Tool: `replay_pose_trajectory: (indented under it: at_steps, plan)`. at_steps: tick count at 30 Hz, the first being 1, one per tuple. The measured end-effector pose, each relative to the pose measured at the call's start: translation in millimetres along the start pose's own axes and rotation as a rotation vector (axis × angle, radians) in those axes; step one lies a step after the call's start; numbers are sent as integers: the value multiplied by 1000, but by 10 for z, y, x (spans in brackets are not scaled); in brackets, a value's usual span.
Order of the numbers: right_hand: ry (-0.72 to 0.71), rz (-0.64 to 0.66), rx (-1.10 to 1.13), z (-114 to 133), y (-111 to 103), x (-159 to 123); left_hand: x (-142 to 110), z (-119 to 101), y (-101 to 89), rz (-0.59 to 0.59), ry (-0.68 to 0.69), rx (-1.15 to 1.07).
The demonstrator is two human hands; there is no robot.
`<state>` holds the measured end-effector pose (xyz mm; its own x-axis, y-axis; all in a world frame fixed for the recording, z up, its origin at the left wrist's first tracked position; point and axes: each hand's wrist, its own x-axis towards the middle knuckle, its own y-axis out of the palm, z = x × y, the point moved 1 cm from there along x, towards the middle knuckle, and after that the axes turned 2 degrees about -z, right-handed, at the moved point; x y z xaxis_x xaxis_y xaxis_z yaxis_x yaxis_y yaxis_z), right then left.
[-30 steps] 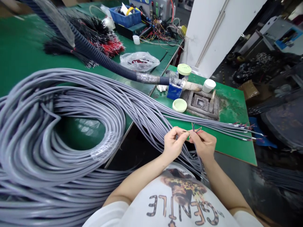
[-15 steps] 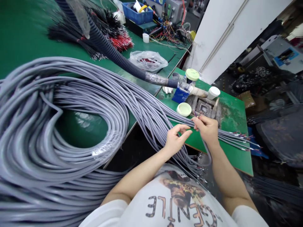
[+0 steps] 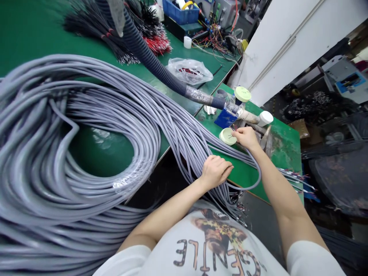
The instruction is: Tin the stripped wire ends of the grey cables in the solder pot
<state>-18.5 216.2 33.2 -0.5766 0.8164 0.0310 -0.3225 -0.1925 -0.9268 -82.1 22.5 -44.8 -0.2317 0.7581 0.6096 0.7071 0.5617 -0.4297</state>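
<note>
Grey sheathed cables (image 3: pixel 37 126) in a huge loose coil across the left of a green-topped workbench (image 3: pixel 34 34), the strands fanning out toward the bench's front edge and spilling over it. Right hand (image 3: pixel 245 138) just above a pale green round lid (image 3: pixel 227 136), fingertips (image 3: pixel 237 132) pinched in a narrow grip on thin wire ends (image 3: pixel 231 134) of one grey cable (image 3: pixel 260 174), that cable curving down in a loop beside the right forearm. Left hand (image 3: pixel 215 171) curled on the grey strands near the bench edge, its grip on them impossible to tell. Just beyond the hands, a blue box (image 3: pixel 225 118) against a clear plastic bottle (image 3: pixel 231 103), and a dark blue corrugated conduit (image 3: pixel 149 61) with a foil-wrapped end (image 3: pixel 198 95). Farther back, bunches of black and red wires (image 3: pixel 156 44), a clear plastic bag (image 3: pixel 189 71) and a blue plastic bin (image 3: pixel 181 9).
</note>
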Motion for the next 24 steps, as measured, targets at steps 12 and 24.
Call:
replay_pose_trajectory:
  at_steps: [12, 24]
  plan:
    - [-22, -26, -61, -52, -78, 12, -3, 1, -6, 8, 17, 43]
    - [316, -250, -117, -1331, -454, -9, 12, -26, -12, -69, 81, 72]
